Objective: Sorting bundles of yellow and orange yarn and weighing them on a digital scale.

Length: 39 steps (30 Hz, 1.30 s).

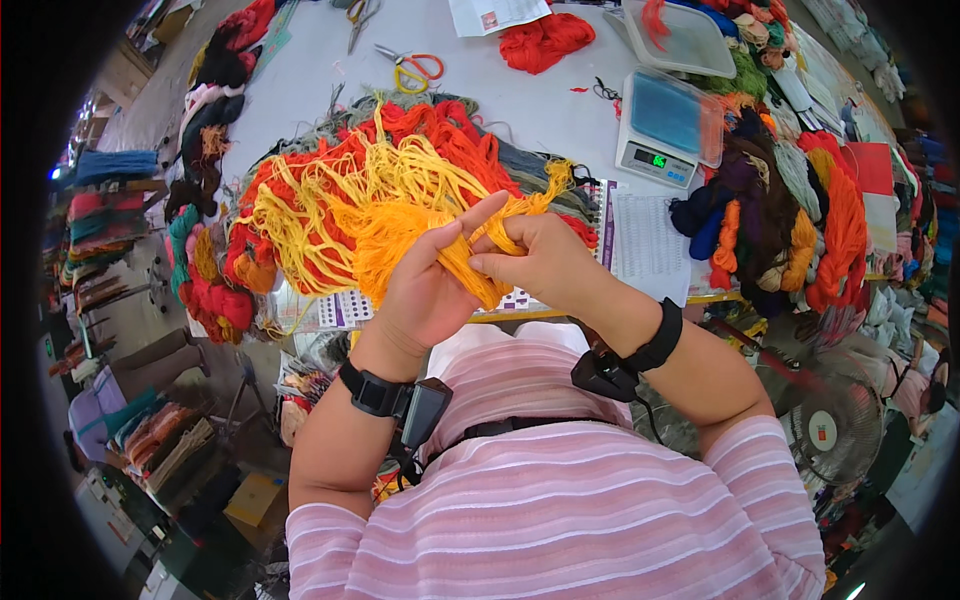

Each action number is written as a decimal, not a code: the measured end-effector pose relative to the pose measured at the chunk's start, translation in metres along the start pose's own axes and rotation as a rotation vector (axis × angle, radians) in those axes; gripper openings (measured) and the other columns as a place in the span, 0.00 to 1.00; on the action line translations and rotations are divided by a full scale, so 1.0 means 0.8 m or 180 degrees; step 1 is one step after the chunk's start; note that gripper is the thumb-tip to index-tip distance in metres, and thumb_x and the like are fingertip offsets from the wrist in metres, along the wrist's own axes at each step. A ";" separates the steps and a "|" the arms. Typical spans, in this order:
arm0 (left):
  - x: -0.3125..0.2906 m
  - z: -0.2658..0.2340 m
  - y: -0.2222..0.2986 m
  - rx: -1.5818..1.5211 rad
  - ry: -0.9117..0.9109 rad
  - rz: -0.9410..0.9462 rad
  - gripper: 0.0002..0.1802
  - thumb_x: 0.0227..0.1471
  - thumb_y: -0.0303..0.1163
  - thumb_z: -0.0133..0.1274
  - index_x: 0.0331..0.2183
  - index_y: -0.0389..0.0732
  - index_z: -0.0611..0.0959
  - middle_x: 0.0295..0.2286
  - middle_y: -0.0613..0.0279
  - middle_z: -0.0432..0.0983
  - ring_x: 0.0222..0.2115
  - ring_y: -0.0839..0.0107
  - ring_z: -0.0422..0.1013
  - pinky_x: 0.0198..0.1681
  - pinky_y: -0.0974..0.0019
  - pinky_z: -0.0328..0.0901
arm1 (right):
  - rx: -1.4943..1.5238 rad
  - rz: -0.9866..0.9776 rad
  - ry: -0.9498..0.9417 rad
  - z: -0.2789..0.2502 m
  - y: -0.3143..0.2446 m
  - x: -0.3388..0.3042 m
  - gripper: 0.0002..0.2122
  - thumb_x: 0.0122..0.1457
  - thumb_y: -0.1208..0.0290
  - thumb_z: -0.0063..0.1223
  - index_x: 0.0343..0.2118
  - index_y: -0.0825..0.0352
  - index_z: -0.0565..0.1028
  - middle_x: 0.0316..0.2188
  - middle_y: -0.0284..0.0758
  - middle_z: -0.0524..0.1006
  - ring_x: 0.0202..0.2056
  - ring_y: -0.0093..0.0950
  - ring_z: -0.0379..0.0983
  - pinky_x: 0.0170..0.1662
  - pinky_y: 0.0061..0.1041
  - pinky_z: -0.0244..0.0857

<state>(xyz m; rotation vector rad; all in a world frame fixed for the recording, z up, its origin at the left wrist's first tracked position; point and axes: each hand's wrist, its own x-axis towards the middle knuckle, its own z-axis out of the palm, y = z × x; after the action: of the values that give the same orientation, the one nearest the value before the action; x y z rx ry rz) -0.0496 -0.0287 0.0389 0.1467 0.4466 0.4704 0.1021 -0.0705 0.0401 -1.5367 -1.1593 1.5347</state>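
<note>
A hank of golden-orange yarn (388, 240) lies across my left hand (428, 275), whose thumb and index finger reach up around it. From the right, my right hand (545, 262) pinches a twisted end of the same hank between thumb and fingers. Both hands are close together at the near edge of the table. Right behind them spreads a heap of loose pale-yellow yarn strands (300, 225) over red-orange yarn (435, 120). Dark grey yarn (535, 165) shows along the heap's far and right sides. Part of the golden hank is hidden by my fingers.
Orange-handled scissors (408, 72) and a red yarn bundle (545, 42) lie beyond the heap. A digital scale (660, 125) stands to the right, with printed sheets (650, 240) nearer. Coloured hanks (835, 230) line the right side. A fan (830, 430) stands at lower right.
</note>
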 end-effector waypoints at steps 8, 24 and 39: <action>-0.029 -0.018 0.009 -0.0135 0.0038 0.0020 0.27 0.55 0.38 0.32 0.55 0.37 0.60 0.45 0.56 0.64 0.47 0.67 0.61 0.52 0.62 0.55 | -0.0023 0.0168 0.0106 0.026 0.006 -0.001 0.10 0.45 0.67 0.58 0.21 0.70 0.74 0.13 0.30 0.67 0.17 0.18 0.62 0.21 0.22 0.56; -0.039 -0.035 0.014 0.0124 0.0166 -0.0016 0.28 0.53 0.39 0.33 0.54 0.36 0.60 0.50 0.53 0.60 0.50 0.64 0.60 0.54 0.60 0.53 | 0.0530 -0.0032 0.0367 0.057 0.017 0.005 0.09 0.47 0.71 0.55 0.19 0.70 0.69 0.15 0.25 0.61 0.19 0.15 0.56 0.22 0.19 0.52; -0.041 -0.040 0.016 0.1331 0.0444 0.0716 0.26 0.48 0.24 0.50 0.50 0.35 0.67 0.34 0.66 0.67 0.38 0.77 0.64 0.45 0.72 0.60 | 0.1211 0.0630 0.0254 0.057 0.007 0.000 0.07 0.49 0.70 0.54 0.21 0.66 0.71 0.16 0.23 0.64 0.18 0.12 0.56 0.21 0.15 0.50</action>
<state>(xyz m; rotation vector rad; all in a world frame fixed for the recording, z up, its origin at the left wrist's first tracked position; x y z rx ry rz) -0.0953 -0.0319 0.0257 0.5747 0.6664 0.6058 0.0579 -0.0785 0.0312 -1.4659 -0.6375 1.6902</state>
